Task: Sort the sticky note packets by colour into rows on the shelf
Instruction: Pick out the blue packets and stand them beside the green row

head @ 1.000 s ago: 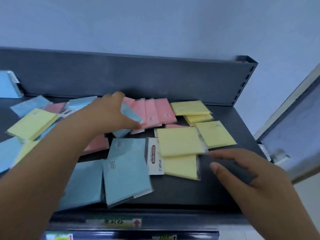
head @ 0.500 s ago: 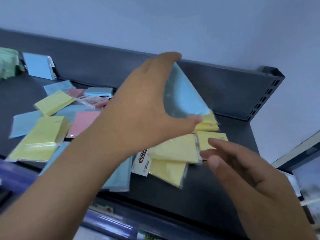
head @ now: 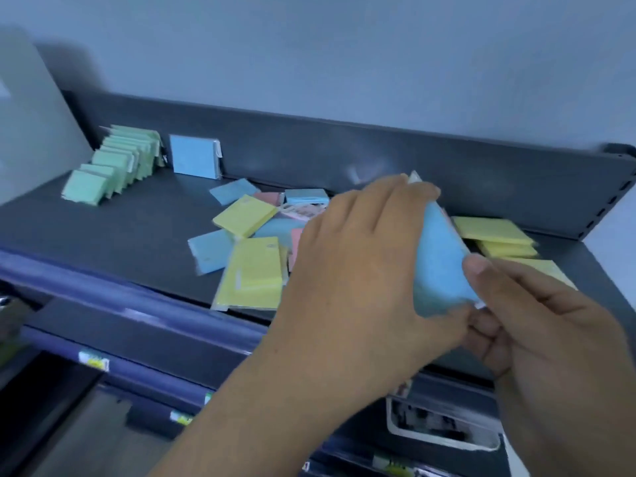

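Observation:
My left hand [head: 361,266] grips a blue sticky note packet [head: 438,266] held up above the dark shelf [head: 130,232], fingers over its top edge and thumb under it. My right hand [head: 537,321] pinches the packet's lower right corner. On the shelf lies a loose pile of yellow packets [head: 253,273], blue packets [head: 210,249] and pink packets [head: 266,197]. More yellow packets [head: 492,230] lie at the right, partly hidden by my hands. A row of green packets [head: 117,163] stands at the far left, with one blue packet [head: 194,160] upright against the back wall beside it.
The shelf's raised back wall [head: 344,153] runs behind everything. A blue front rail [head: 113,290] edges the shelf, with lower shelves and price tags [head: 93,359] below. A white tray [head: 440,428] sits on a lower shelf at the right.
My left hand lifted the blue packet off the pile and carried it toward me. My right hand rose and took hold of its lower corner. My view swung left, showing the green row.

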